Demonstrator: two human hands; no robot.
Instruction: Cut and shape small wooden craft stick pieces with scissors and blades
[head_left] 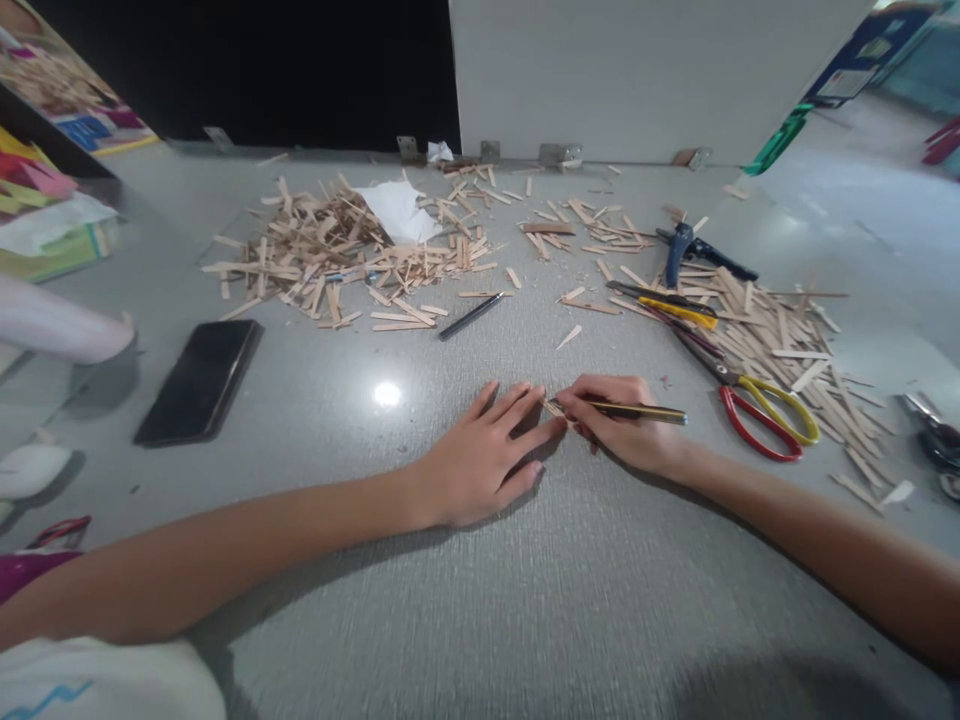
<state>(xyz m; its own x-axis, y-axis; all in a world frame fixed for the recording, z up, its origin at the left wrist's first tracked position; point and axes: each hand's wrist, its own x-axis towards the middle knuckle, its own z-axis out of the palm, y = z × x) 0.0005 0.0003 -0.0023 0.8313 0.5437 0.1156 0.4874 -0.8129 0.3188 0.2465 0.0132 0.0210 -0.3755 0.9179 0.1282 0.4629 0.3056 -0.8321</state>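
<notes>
My left hand (487, 455) lies flat on the grey table with its fingers spread. Its fingertips press beside a small piece of wooden stick (553, 407). My right hand (619, 425) is closed in a writing grip around a slim black-and-gold pen-like tool (645, 411). The tool slants low over the table, its front end at the wood piece; its exact tip is too small to make out. Just beyond the hands lie a pointed wood sliver (570, 336) and a dark pen-shaped tool (471, 316).
A heap of wooden sticks (315, 245) with torn white paper (397, 210) lies far left. More sticks (787, 340) spread right, near red-and-yellow-handled scissors (761, 410), a yellow-black cutter (679, 305) and a blue-handled tool (679, 252). A phone (199, 382) lies left. A panel (637, 80) stands behind.
</notes>
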